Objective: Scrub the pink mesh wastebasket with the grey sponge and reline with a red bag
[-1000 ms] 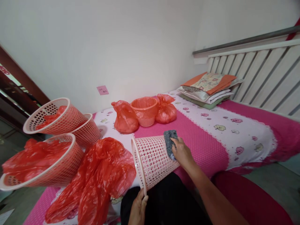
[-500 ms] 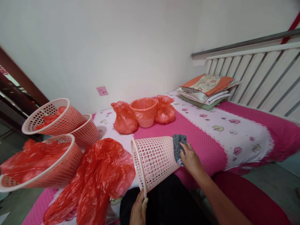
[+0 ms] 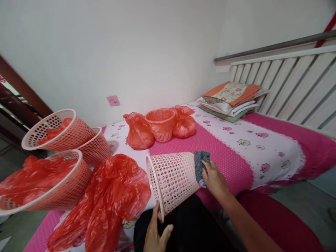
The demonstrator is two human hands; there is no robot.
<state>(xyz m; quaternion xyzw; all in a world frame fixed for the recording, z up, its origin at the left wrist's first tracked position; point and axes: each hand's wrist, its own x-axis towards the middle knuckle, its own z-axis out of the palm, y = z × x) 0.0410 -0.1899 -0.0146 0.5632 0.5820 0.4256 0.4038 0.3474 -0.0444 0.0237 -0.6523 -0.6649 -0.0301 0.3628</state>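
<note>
Two hands work on one pale mesh basket (image 3: pixel 172 180) lying on its side at the bed's (image 3: pixel 231 164) near edge. Right hand (image 3: pixel 214 178) presses a grey cloth (image 3: pixel 201 166) against the basket's bottom, grip closed on it. Left hand (image 3: pixel 154 234) touches the rim, fingers loosely spread. Red plastic bag (image 3: pixel 110 196) lies just beside.

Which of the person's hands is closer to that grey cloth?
Right. The right hand presses the grey cloth against the basket's base; the left hand is at its rim.
</note>
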